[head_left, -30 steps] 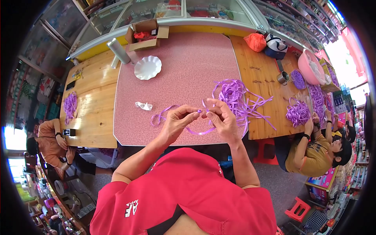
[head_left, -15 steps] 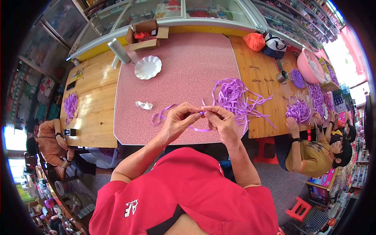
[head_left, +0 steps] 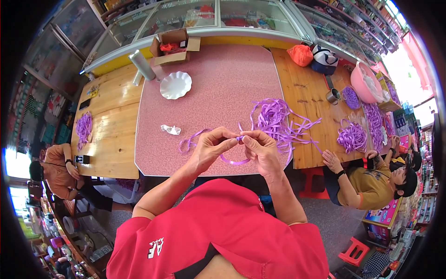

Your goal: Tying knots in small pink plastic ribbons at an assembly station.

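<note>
Over the near part of the pink-topped table, my left hand (head_left: 210, 148) and my right hand (head_left: 263, 151) meet, fingers pinched. Between the fingertips is a small purple knotted bit of ribbon (head_left: 239, 138); its fine detail is too small to make out. Both hands grip it. One length of the ribbon curves below the fingers, and a looped end (head_left: 186, 145) rests on the table left of my left hand. Just beyond my right hand lies a tangled heap of purple ribbons (head_left: 273, 116), with strands trailing right onto the wooden table.
A crumpled white tissue (head_left: 171, 129), a white scalloped plate (head_left: 175, 85), a plastic roll (head_left: 142, 65) and an open carton (head_left: 175, 49) stand on the table. Right are more ribbons (head_left: 351, 136), a metal mug (head_left: 333, 96) and a pink basin (head_left: 364, 83). People sit at both sides.
My hands keep their pinch on the ribbon and have barely moved. The person at the right has drawn a hand away from the ribbon heap to the table edge. The view has tilted slightly.
</note>
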Action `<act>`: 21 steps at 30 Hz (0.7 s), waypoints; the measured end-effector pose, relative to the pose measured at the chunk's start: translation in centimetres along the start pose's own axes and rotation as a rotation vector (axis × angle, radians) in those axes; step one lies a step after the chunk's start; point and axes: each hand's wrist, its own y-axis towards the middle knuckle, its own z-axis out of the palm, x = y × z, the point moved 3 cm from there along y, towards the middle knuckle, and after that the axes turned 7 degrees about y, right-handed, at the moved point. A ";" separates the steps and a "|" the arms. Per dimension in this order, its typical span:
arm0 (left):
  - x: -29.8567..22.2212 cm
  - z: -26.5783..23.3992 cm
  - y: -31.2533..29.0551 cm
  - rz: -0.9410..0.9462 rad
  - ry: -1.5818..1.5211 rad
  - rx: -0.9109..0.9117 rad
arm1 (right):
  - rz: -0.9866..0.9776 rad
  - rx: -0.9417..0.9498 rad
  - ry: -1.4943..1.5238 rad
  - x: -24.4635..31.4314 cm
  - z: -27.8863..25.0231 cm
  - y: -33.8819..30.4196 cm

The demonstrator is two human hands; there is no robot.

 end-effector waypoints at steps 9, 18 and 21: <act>-0.8 0.4 0.0 0.077 0.202 -0.022 | -0.112 -0.047 -0.097 0.1 0.2 -0.3; -1.2 1.0 -0.2 0.238 0.409 -0.099 | -0.303 -0.021 -0.291 0.5 0.8 -0.8; -1.5 1.3 -0.4 0.369 0.532 -0.147 | -0.264 -0.047 -0.255 0.6 1.1 -0.8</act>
